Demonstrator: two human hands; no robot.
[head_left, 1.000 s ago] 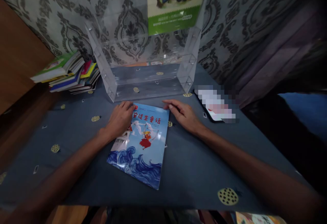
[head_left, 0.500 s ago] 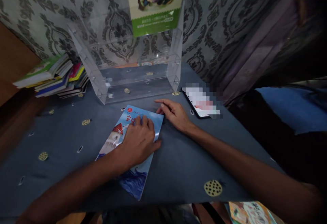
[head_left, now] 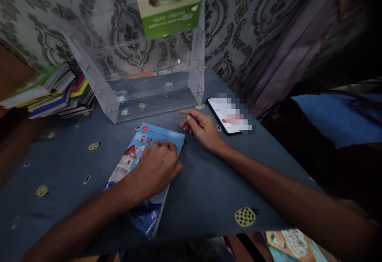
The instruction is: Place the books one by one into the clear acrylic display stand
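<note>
A blue paperback book (head_left: pixel 119 169) with a red-roofed house, dark blue waves and Chinese lettering on its cover lies flat and slanted on the table. My left hand (head_left: pixel 161 164) rests on top of its cover, knuckles up, fingers curled in and hiding the fingertips. Just beyond the book's upper right corner, my right hand (head_left: pixel 203 128) lies on the tablecloth, index finger stretched out to the left and the other fingers loosely bent, holding nothing. To its right lies a phone (head_left: pixel 221 112) with a lit screen, partly blurred out.
A clear acrylic rack (head_left: pixel 110 108) stands at the back, a green-bottomed book (head_left: pixel 170 23) on its upper tier. Several stacked books (head_left: pixel 53 90) sit at the left. Another colourful book (head_left: pixel 294 246) lies below the table's front edge. The tablecloth (head_left: pixel 209 198) is dark blue with pineapples.
My left hand's fingers have curled inward from a flatter, more spread pose on the cover. The right hand stays by the book's corner. The view has shifted slightly.
</note>
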